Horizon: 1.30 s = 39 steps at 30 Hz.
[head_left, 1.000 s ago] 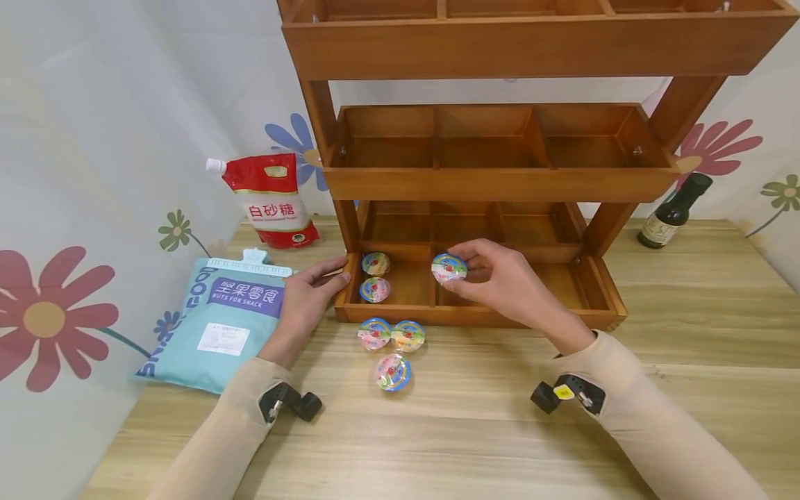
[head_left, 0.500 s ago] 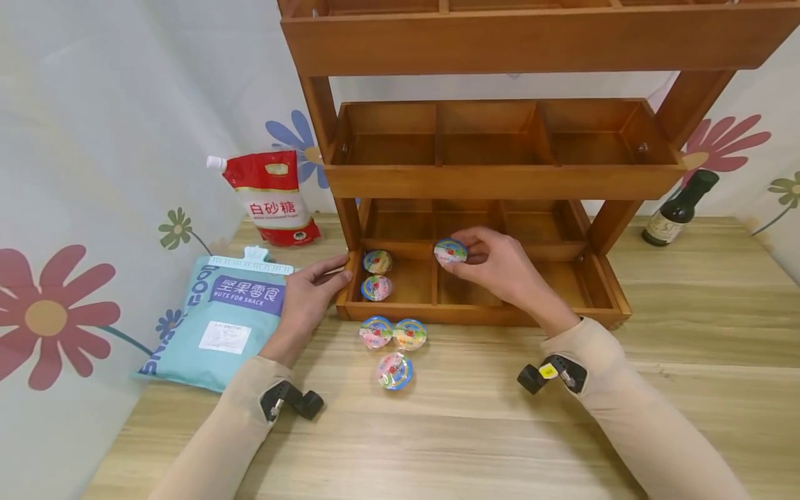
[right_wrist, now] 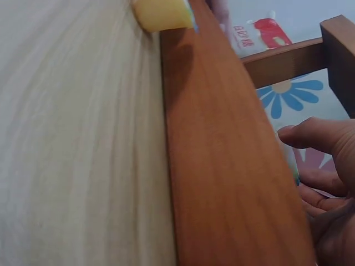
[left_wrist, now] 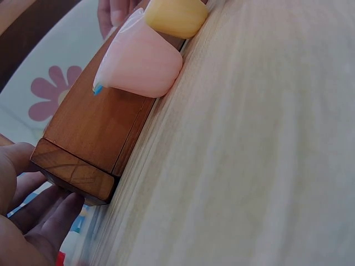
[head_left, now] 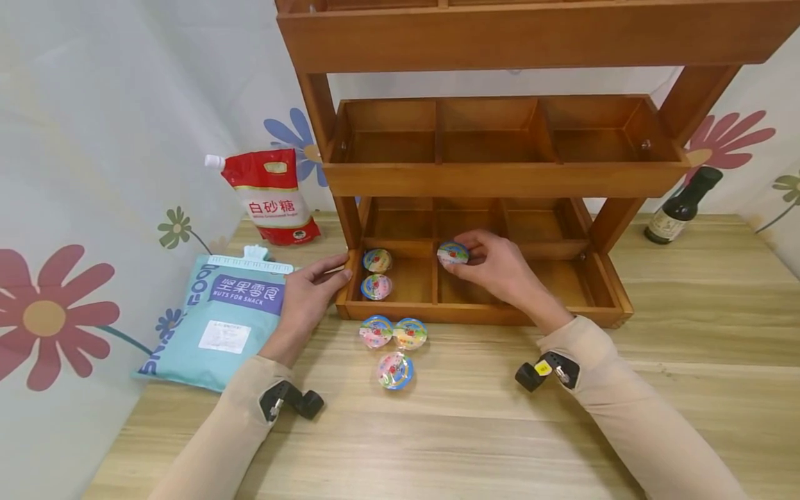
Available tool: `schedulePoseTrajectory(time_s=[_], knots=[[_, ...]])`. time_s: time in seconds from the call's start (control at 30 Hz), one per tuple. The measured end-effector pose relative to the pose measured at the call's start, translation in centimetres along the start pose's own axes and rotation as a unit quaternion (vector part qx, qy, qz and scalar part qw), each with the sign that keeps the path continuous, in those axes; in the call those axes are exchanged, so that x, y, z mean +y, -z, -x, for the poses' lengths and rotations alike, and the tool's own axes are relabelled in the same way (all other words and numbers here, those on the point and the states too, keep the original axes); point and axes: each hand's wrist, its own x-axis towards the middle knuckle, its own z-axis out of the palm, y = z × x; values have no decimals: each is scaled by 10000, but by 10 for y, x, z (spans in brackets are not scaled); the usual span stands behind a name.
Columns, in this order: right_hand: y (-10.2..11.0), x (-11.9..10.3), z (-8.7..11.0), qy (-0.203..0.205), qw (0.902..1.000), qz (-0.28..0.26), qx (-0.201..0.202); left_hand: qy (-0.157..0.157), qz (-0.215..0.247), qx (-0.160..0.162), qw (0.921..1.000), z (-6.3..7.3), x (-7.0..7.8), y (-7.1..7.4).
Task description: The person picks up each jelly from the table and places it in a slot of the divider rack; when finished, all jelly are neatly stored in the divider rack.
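In the head view my right hand (head_left: 500, 264) pinches a jelly cup (head_left: 453, 254) by its edge, thumb in front. The cup, with a blue and white lid, is in the middle front compartment of the shelf's lowest tray (head_left: 475, 314). From the right wrist camera, the right hand (right_wrist: 327, 177) is behind the tray's front board and mostly hides the cup. My left hand (head_left: 306, 298) rests against the tray's left end, fingers extended. In the left front compartment are a yellow jelly cup (head_left: 377, 261) and a pink one (head_left: 376, 286).
Three jelly cups (head_left: 395, 370) stand on the wooden table (head_left: 437, 444) before the tray. A blue nut snack bag (head_left: 219, 323) lies left; a red-and-white sugar pouch (head_left: 271, 198) stands behind it. A dark bottle (head_left: 681, 208) stands right. Upper shelf tiers (head_left: 500, 182) overhang the tray.
My right hand has moved a little back and left with the jelly cup, deeper over the middle compartment, then settled. The left hand keeps its place at the tray end.
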Motion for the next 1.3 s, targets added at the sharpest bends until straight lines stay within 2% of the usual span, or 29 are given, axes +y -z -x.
schedulePoseTrajectory(time_s=[0.43, 0.8, 1.3], knots=[[-4, 12, -2, -32, 9998, 194, -83, 79, -8, -38, 10000, 1, 1, -2], [-8, 12, -6, -152, 9994, 255, -162, 190, 119, -35, 9997, 2, 2, 0], [-8, 11, -8, -205, 9990, 298, -275, 107, 65, -13, 9999, 0, 2, 1]])
